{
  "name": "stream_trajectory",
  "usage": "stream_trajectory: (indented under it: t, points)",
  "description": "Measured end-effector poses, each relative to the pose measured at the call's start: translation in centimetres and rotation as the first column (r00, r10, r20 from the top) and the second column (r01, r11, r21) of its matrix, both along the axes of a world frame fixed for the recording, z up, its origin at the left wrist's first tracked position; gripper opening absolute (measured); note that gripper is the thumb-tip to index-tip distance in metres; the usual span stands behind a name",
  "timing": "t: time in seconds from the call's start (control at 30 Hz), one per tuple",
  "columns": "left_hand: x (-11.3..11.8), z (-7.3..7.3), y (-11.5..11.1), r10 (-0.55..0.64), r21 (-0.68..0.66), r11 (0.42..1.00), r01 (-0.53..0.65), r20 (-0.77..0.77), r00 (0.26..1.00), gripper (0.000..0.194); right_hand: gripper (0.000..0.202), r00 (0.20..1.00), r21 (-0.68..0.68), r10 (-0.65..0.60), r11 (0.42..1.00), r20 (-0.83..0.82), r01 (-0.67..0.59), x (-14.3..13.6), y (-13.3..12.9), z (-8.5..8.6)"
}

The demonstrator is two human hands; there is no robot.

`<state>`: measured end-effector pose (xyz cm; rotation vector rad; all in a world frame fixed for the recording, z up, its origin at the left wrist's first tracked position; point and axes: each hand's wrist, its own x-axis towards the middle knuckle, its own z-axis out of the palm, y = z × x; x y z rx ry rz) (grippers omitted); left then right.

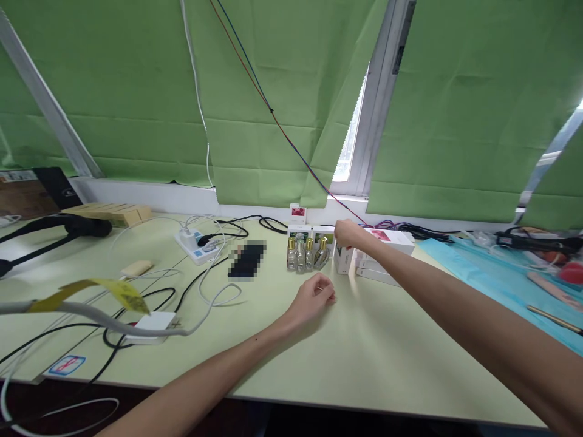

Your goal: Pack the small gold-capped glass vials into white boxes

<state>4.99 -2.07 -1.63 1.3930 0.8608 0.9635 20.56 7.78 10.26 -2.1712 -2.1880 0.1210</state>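
My right hand reaches over to the back of the table, its fingers closed at the top of a small upright white box. My left hand rests on the table in front of the bottles, fingers curled in toward the thumb, with nothing visible in them. Just beyond it stands a row of small glass bottles, mostly gold-capped. One gold-capped bottle at the right of the row leans. White boxes with picture labels stand behind them.
Right of my right hand lies a stack of white boxes. A power strip, tangled cables and a blurred dark object are to the left. A grey cable with a yellow tag crosses the left foreground. Blue sheeting covers the right side.
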Motion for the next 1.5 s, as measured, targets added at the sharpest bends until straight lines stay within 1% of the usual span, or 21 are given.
stream_trajectory:
  t: [0.13, 0.27, 0.4, 0.53, 0.6, 0.8, 0.93, 1.03, 1.13, 1.23, 1.37, 1.5]
  points:
    - [0.0, -0.3, 0.1, -0.009, -0.002, 1.000, 0.009, 0.002, 1.000, 0.026, 0.048, 0.999, -0.056, -0.018, 0.998, 0.027, 0.019, 0.0, 0.2, 0.5]
    - [0.1, -0.3, 0.1, -0.013, -0.001, 1.000, 0.013, -0.011, 1.000, 0.026, 0.046, 0.999, -0.086, 0.003, 0.996, 0.046, 0.001, 0.3, -0.1, 1.1]
    - [0.2, 0.0, -0.1, -0.006, 0.001, 1.000, 0.007, -0.022, 1.000, 0.023, 0.052, 0.998, -0.094, 0.010, 0.996, 0.055, -0.004, 0.6, -0.1, 1.3]
    - [0.2, 0.1, -0.2, -0.003, 0.001, 1.000, 0.003, -0.026, 1.000, 0.021, 0.058, 0.998, -0.073, -0.002, 0.997, 0.070, 0.007, 0.8, 0.4, 1.2]
    - [0.2, 0.0, -0.2, -0.004, 0.000, 1.000, 0.004, -0.029, 1.000, 0.021, 0.057, 0.997, -0.056, -0.015, 0.998, 0.080, 0.019, 0.8, 0.7, 1.1]
    - [0.3, 0.1, -0.3, -0.005, -0.004, 1.000, 0.005, -0.039, 0.999, 0.019, 0.041, 0.994, -0.010, -0.049, 0.999, 0.096, 0.050, 1.1, 1.7, 0.6]
    - [0.3, 0.3, -0.6, -0.003, -0.014, 1.000, 0.003, -0.054, 0.999, 0.016, 0.036, 0.994, 0.019, -0.069, 0.998, 0.086, 0.067, 1.4, 2.6, 0.0]
    - [0.3, 0.4, -0.7, -0.003, -0.015, 1.000, 0.002, -0.043, 0.999, 0.018, 0.033, 0.993, 0.034, -0.090, 0.996, 0.073, 0.087, 1.7, 3.5, -0.4]
    - [0.3, 0.3, -0.7, -0.010, -0.007, 1.000, 0.009, -0.040, 0.999, 0.019, 0.039, 0.993, 0.050, -0.101, 0.994, 0.060, 0.098, 2.0, 4.4, -0.7]
    - [0.3, 0.2, -0.6, -0.017, 0.001, 1.000, 0.017, -0.054, 0.998, 0.018, 0.044, 0.996, 0.055, -0.076, 0.996, 0.043, 0.074, 2.5, 5.2, -0.8]
    - [0.3, 0.1, -0.6, -0.029, 0.008, 1.000, 0.030, -0.067, 0.997, 0.018, 0.044, 0.999, 0.042, -0.029, 0.999, 0.026, 0.028, 3.0, 6.5, -1.0]
    - [0.3, 0.2, -0.8, -0.042, 0.002, 0.999, 0.042, -0.052, 0.998, 0.024, 0.043, 1.000, 0.012, 0.001, 1.000, 0.007, -0.001, 3.0, 8.0, -1.2]
